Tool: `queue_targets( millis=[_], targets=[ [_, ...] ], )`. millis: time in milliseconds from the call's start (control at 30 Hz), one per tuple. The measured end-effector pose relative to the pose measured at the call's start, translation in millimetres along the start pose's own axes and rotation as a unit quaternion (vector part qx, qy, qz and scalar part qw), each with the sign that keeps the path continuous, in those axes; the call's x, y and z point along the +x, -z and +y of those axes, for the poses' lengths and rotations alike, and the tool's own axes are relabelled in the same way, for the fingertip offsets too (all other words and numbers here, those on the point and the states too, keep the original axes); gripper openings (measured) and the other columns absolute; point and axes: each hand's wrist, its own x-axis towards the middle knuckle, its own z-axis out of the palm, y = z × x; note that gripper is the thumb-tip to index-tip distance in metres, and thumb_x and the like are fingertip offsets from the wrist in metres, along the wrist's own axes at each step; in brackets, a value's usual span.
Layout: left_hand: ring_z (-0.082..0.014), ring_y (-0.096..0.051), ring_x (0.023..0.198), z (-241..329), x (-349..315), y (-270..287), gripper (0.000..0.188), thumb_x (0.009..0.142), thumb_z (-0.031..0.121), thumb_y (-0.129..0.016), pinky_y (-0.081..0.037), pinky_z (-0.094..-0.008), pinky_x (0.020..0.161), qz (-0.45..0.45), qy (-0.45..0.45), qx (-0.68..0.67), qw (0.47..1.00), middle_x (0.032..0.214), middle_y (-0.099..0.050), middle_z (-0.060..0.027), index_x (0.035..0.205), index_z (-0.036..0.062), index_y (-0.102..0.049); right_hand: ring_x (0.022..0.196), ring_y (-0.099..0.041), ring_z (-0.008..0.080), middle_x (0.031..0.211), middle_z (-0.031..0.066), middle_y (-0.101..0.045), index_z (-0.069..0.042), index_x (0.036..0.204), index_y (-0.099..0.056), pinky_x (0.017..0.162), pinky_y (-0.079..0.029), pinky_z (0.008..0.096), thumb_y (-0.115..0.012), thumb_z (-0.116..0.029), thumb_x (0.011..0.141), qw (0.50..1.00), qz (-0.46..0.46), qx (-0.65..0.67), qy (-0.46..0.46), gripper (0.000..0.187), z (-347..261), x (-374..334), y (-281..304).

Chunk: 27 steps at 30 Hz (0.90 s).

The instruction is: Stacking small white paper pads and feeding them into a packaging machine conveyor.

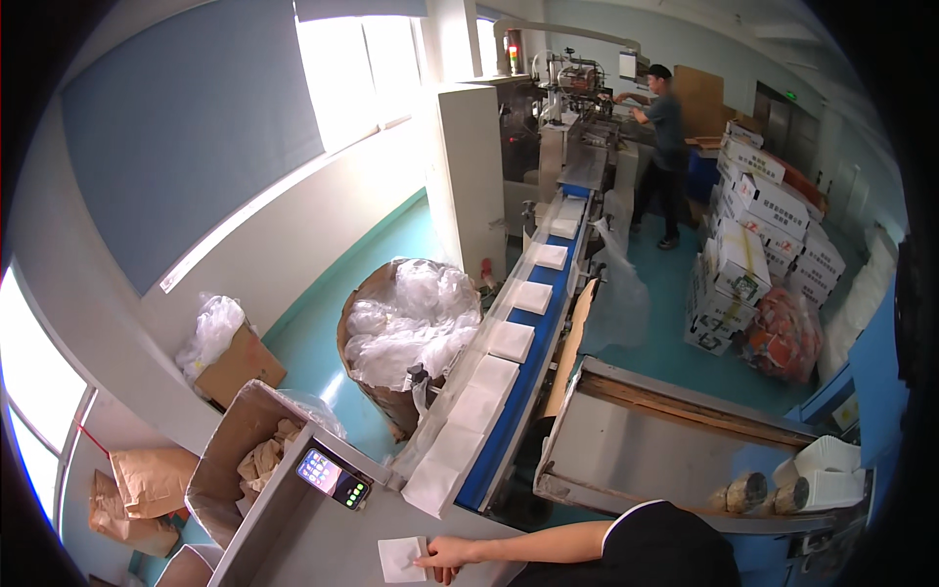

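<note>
My right hand [446, 558] reaches in from the right across the grey metal table at the lower edge. Its fingers are bent and closed on the right edge of a flat white square packet [402, 560], which lies on the table. The packet looks like folded paper or napkins. Just beyond, a blue conveyor belt [502, 428] carries a row of similar white packets [511, 340], those at the near end overlapping. A phone [334, 478] with a lit screen rests on the table's left rim. My left hand is out of sight.
Left of the belt stand a round bin [391, 391] of clear plastic film and a carton [217, 470] of brown paper. A metal-topped table [655, 440] is on the right, with stacked cartons [729, 264] behind. A co-worker [665, 137] stands at the far machine.
</note>
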Motion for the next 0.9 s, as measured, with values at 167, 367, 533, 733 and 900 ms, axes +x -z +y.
queue_targets(
  millis=[167,367,533,733,900],
  targets=[
    [-0.0484,-0.047,0.121,11,7,32,0.059,0.093,0.047,-0.049,-0.036,-0.0631,0.100,-0.052,0.004,0.038,0.998,0.133,-0.052,-0.0234,0.125,-0.0011,-0.056,0.060,-0.070,0.0200,0.077,0.0125,-0.071,0.000,0.097,-0.062,0.044,-0.042,0.0287,-0.051,-0.054,0.095,1.000,-0.007,-0.011,-0.001,0.056,-6,-6,3],
    [-0.0371,-0.058,0.096,23,7,34,0.044,0.090,0.046,-0.052,-0.047,-0.0535,0.080,-0.006,0.075,0.066,0.995,0.107,-0.062,-0.0172,0.108,0.0075,-0.063,0.068,-0.071,0.0185,0.085,0.0127,-0.072,0.003,0.098,-0.063,0.051,-0.050,0.0255,-0.053,-0.055,0.094,0.998,-0.033,-0.027,-0.036,0.059,-10,2,7],
    [-0.0431,-0.034,0.135,24,9,24,0.065,0.086,0.044,-0.057,-0.019,-0.0559,0.112,-0.141,0.219,-0.121,0.958,0.141,-0.044,-0.0256,0.132,-0.0023,-0.051,0.067,-0.071,0.0184,0.086,0.0138,-0.073,0.007,0.098,-0.062,0.051,-0.047,0.0225,-0.050,-0.036,0.100,0.999,-0.033,-0.018,-0.014,0.045,-16,-3,15],
    [-0.0426,-0.036,0.133,36,21,34,0.063,0.085,0.046,-0.057,-0.020,-0.0580,0.111,-0.126,0.229,-0.119,0.958,0.140,-0.045,-0.0236,0.131,0.0029,-0.053,0.088,-0.063,0.0282,0.102,0.0176,-0.066,0.004,0.112,-0.061,0.066,-0.051,0.0393,-0.056,-0.036,0.097,0.989,-0.011,-0.129,-0.070,0.043,-10,-5,24],
    [-0.0370,-0.029,0.139,24,7,48,0.064,0.088,0.047,-0.054,-0.020,-0.0545,0.113,-0.130,0.247,-0.096,0.955,0.146,-0.039,-0.0206,0.136,0.0042,-0.047,0.080,-0.062,0.0251,0.092,0.0134,-0.068,0.002,0.105,-0.063,0.063,-0.049,0.0372,-0.058,-0.040,0.094,0.943,0.099,-0.313,0.059,0.043,-5,-16,34]
  ],
)
